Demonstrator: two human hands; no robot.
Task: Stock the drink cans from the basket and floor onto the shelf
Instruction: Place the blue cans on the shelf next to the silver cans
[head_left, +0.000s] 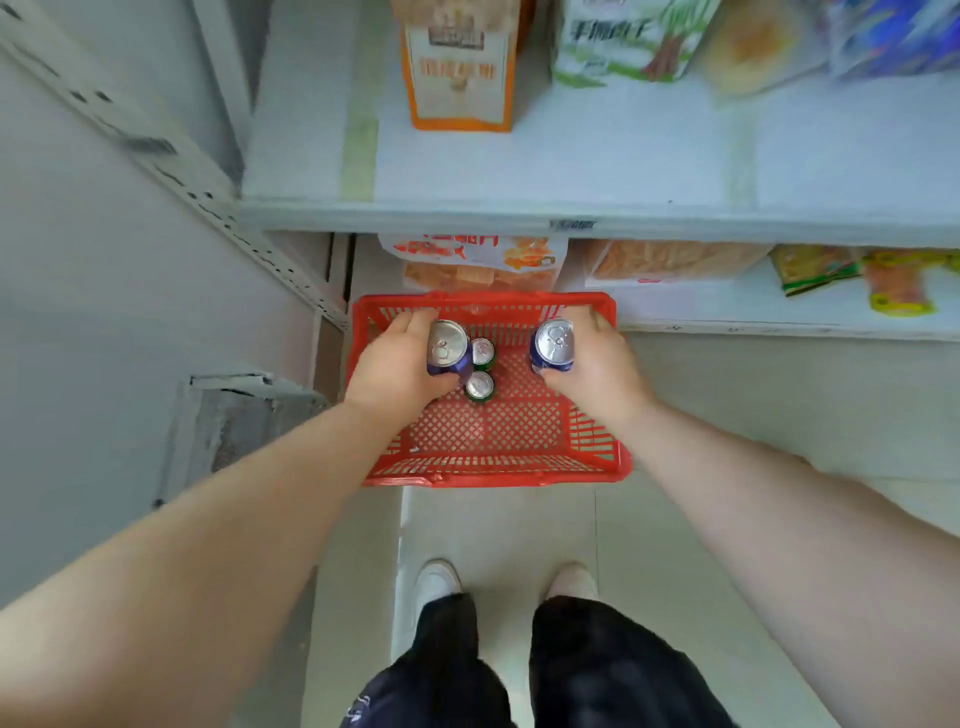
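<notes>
A red plastic basket (519, 462) stands on the floor in front of the shelf unit. My left hand (395, 364) grips a blue drink can (445, 347) upright above the basket's left side. My right hand (597, 358) grips a second blue can (554, 345) above the right side. Two green cans (479, 385) stand upright on the basket's floor between my hands, one behind the other. The white shelf (597, 156) lies above and beyond the basket, with bare room along its front.
An orange snack box (460, 67) and several bags stand at the back of the upper shelf. Snack packs (478, 262) fill the lower shelf behind the basket. A grey perforated upright (223, 208) runs on the left. My feet (506, 582) stand on the tiled floor.
</notes>
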